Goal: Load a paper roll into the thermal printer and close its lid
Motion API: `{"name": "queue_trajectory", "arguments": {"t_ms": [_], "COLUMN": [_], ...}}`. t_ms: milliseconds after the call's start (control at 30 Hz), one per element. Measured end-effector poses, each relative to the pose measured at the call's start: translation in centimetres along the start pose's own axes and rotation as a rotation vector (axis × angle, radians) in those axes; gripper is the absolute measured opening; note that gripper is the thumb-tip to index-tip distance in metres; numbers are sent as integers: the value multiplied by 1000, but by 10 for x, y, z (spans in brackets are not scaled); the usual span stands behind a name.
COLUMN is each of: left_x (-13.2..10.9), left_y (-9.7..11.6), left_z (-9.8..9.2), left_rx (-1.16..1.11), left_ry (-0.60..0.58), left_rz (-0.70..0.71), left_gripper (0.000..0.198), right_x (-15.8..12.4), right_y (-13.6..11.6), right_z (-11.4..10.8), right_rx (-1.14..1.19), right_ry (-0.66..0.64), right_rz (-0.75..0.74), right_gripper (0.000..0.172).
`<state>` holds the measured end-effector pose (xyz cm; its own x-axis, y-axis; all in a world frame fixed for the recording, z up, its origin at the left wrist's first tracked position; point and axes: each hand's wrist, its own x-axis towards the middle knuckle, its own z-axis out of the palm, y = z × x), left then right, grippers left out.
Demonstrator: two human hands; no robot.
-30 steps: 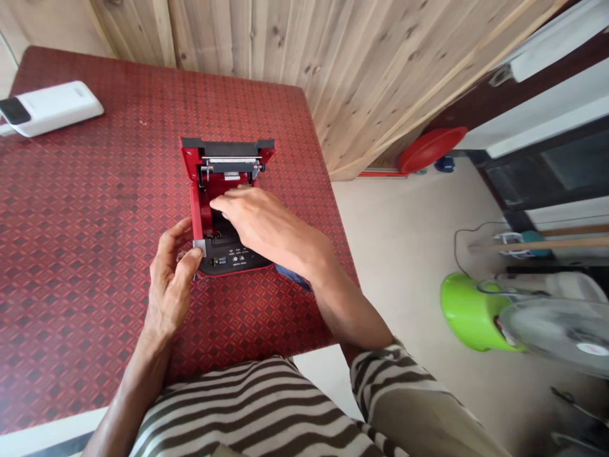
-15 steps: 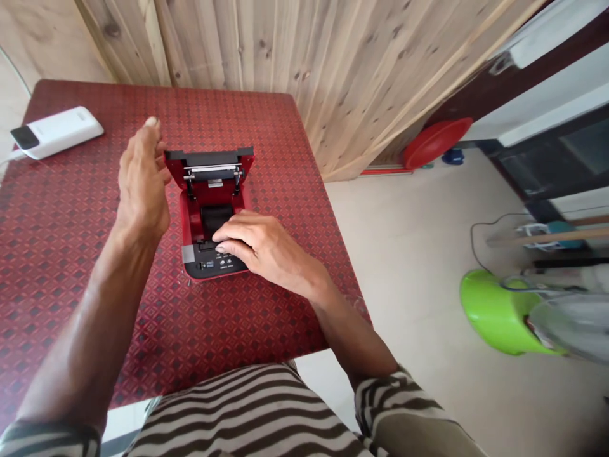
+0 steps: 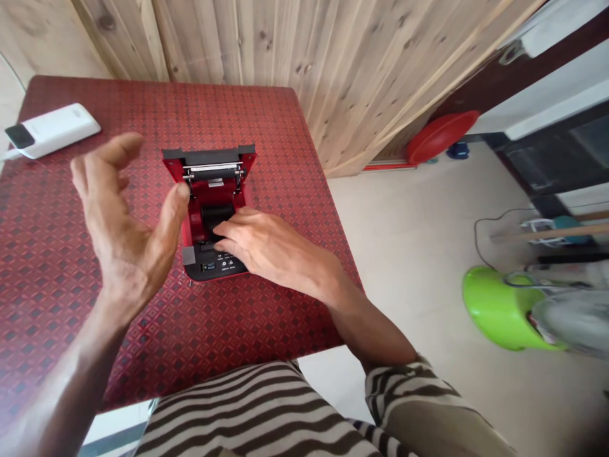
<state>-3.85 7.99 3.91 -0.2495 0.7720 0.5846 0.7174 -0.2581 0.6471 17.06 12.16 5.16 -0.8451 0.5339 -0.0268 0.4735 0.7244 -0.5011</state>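
A small red and black label printer (image 3: 216,270) stands on the table with its lid (image 3: 209,168) raised toward the wall. A black roller (image 3: 216,219) shows in its bay. Over the right side of the printer lies my right hand (image 3: 271,251), its thumb and fingers closed on the front rim of the bay near the black button panel. Part of the bay is hidden under those fingers. My left hand (image 3: 126,231) is raised left of the printer, fingers apart and thumb stretched out, holding nothing. Its thumb overlaps the lid's left edge in view; whether it touches I cannot tell.
A white power bank (image 3: 59,129) with a dark end and a cable lies at the table's far left. The red patterned table (image 3: 285,146) meets a wooden plank wall (image 3: 266,44). On the floor at right are a green bucket (image 3: 495,311) and a red basin (image 3: 442,136).
My left hand has swung left, away from the printer, and its fingers have spread. The right hand stays at the bay's front rim. The view has shifted slightly.
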Motion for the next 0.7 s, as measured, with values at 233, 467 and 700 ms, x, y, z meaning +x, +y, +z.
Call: {"name": "queue_trajectory", "arguments": {"t_ms": [233,467,700], "left_x": [-30,-33,-26], "left_y": [11,2,-4], "left_z": [-27,-24,-23], "left_rx": [67,25,62], "left_ry": [-161,-318,-374], "left_rz": [7,89,139], "left_gripper": [34,21,20], "right_x": [8,10,17], "right_y": [-7,18,25], "right_z": [-6,-7,-5], "right_rx": [3,243,339], "right_ry": [-109,12,18], "right_rz": [57,-24,-64], "right_gripper": [22,19,24]}}
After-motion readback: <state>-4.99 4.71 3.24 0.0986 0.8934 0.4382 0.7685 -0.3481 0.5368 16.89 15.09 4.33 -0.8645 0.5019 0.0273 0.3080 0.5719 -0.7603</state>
